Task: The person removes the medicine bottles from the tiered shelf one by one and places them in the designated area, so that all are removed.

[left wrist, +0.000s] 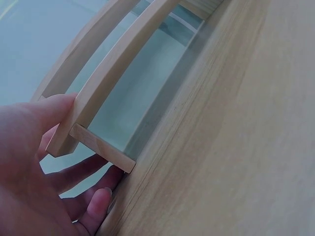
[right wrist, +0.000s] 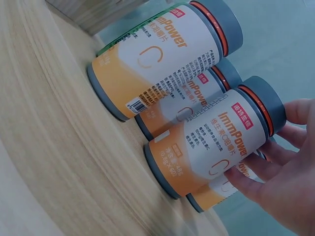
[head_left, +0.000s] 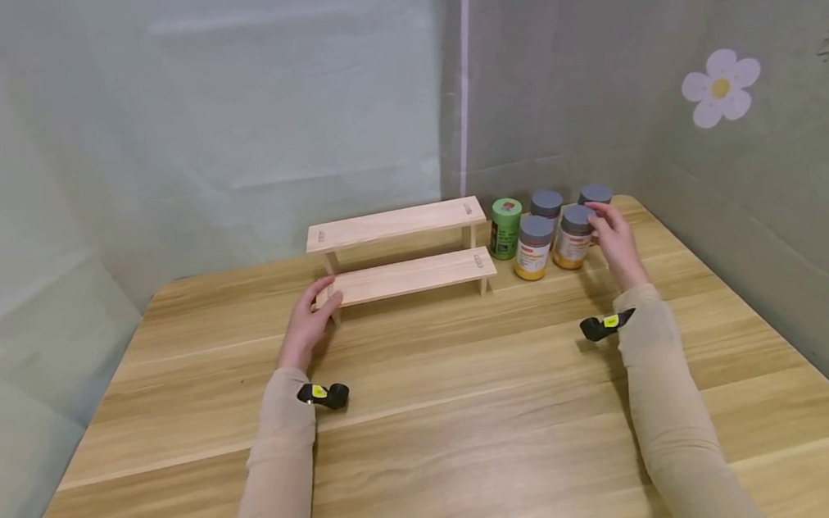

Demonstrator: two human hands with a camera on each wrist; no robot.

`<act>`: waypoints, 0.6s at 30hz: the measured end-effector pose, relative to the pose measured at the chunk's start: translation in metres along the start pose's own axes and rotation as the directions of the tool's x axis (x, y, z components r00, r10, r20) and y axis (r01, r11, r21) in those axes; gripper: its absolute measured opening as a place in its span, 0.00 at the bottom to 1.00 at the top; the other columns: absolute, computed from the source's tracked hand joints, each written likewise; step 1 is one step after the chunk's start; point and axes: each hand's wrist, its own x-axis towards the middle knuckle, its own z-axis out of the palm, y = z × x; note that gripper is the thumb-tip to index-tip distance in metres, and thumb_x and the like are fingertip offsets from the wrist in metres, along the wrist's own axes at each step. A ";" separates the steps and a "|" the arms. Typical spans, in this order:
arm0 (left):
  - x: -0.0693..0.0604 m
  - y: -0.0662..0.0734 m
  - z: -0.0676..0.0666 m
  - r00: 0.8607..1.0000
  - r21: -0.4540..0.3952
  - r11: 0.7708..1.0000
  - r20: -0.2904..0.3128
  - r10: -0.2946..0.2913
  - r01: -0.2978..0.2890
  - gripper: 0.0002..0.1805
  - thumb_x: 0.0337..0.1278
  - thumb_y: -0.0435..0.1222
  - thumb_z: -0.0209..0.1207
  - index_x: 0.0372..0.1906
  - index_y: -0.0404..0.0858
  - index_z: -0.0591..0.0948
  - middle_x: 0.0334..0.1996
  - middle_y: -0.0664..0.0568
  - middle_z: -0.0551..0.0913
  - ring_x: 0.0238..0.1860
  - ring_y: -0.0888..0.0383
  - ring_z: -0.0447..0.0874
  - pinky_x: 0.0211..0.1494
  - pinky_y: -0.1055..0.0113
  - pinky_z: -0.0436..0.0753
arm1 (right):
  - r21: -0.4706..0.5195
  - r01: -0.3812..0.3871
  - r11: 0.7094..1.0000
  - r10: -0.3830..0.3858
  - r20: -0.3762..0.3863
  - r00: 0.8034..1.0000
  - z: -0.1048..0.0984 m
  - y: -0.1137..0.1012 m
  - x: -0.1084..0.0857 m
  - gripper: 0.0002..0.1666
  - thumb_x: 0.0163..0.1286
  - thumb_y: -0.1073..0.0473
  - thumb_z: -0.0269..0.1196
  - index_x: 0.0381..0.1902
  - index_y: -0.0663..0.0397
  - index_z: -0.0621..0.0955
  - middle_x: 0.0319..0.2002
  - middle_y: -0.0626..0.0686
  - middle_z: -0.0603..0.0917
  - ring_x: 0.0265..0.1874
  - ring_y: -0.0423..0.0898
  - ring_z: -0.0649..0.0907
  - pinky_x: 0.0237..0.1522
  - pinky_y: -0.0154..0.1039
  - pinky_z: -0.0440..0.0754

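Note:
A two-tier wooden display stand (head_left: 409,277) stands toward the back of the table. My left hand (head_left: 305,322) holds the left end of its lower board, the thumb (left wrist: 59,105) on the board and the other fingers around the end by the short leg (left wrist: 106,149). To the right, my right hand (head_left: 619,248) grips the front-right vitamin C bottle (right wrist: 211,140), which has a grey cap and a white-and-orange label. Fingers touch its cap and its side. The bottle stands in a cluster with a matching bottle (head_left: 532,253) on its left and two more behind.
A green bottle (head_left: 505,234) stands between the wooden stand and the vitamin bottles. Grey-green cloth (head_left: 299,121) hangs behind the wood-grain table (head_left: 458,420), and a flower-printed cloth (head_left: 763,179) hangs along the right side.

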 end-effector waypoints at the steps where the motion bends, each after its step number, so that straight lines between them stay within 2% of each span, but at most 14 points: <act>1: -0.001 -0.001 -0.001 1.000 0.003 1.000 0.000 -0.001 0.001 0.31 0.69 0.49 0.52 0.73 0.48 0.62 0.78 0.46 0.49 0.79 0.44 0.43 0.79 0.47 0.52 | 0.002 0.002 1.000 -0.002 0.009 1.000 0.001 0.000 0.000 0.26 0.79 0.56 0.41 0.69 0.60 0.65 0.59 0.47 0.69 0.48 0.32 0.70 0.53 0.37 0.71; 7: -0.003 -0.003 -0.006 1.000 0.005 1.000 -0.009 -0.019 0.019 0.31 0.68 0.51 0.52 0.73 0.49 0.62 0.78 0.47 0.48 0.79 0.45 0.43 0.77 0.46 0.58 | 0.030 -0.019 0.999 0.017 0.055 0.998 0.007 -0.008 -0.002 0.27 0.78 0.59 0.38 0.70 0.64 0.63 0.68 0.59 0.63 0.50 0.33 0.70 0.55 0.37 0.69; 11: -0.004 -0.003 -0.007 1.000 0.002 1.000 -0.012 -0.026 0.026 0.32 0.68 0.51 0.53 0.73 0.49 0.62 0.78 0.47 0.48 0.78 0.45 0.43 0.75 0.47 0.60 | 0.032 -0.025 0.999 0.023 0.060 0.998 0.009 -0.010 -0.003 0.27 0.79 0.59 0.37 0.70 0.64 0.63 0.68 0.60 0.63 0.51 0.34 0.70 0.56 0.38 0.69; 14: -0.005 -0.003 -0.007 1.000 0.001 1.000 -0.009 -0.027 0.027 0.32 0.68 0.51 0.52 0.73 0.50 0.62 0.79 0.47 0.48 0.79 0.45 0.42 0.77 0.47 0.58 | 0.024 -0.019 1.000 0.018 0.040 0.999 0.009 -0.006 -0.001 0.28 0.79 0.54 0.42 0.70 0.61 0.64 0.67 0.56 0.66 0.52 0.33 0.71 0.55 0.36 0.69; 18: -0.005 -0.003 -0.007 1.000 -0.006 1.000 -0.005 -0.022 0.022 0.32 0.68 0.51 0.52 0.73 0.49 0.61 0.79 0.47 0.47 0.79 0.45 0.41 0.77 0.45 0.57 | -0.024 0.010 1.000 -0.009 0.039 0.999 0.008 0.000 0.001 0.32 0.74 0.48 0.53 0.71 0.56 0.64 0.69 0.57 0.67 0.50 0.31 0.71 0.49 0.27 0.70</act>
